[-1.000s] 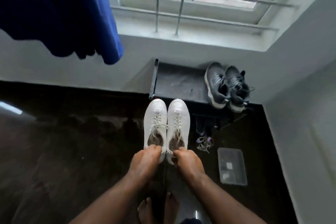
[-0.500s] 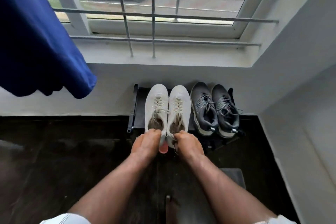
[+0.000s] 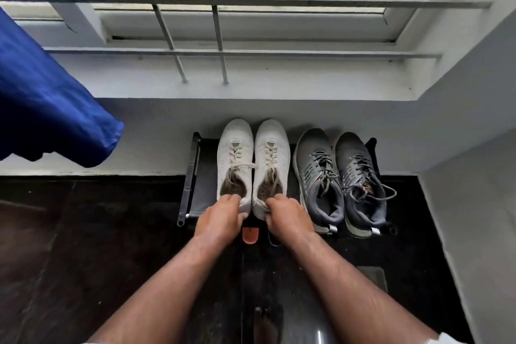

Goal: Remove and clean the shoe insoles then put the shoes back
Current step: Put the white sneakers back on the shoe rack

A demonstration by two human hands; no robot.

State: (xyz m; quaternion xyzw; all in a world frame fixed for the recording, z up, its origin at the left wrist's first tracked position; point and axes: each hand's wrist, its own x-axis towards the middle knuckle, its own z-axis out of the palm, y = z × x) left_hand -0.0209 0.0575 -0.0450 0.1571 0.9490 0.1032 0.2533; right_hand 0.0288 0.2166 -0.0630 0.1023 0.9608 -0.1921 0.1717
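Beside grey sneakers [image 3: 339, 176] on the rack [image 3: 192, 176], fingers [image 3: 231, 200] clamp white shoes' [image 3: 252, 159] heels.

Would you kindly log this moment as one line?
left hand grips left white shoe heel | right hand grips right white shoe heel | pair on rack beside grey shoes

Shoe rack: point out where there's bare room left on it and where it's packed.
Bare rack shows only between its left rail and the white shoes. Rightward it is crowded: the grey shoes sit close beside the white pair, out to the rack's right end. Left hand and right hand hold the white heels.
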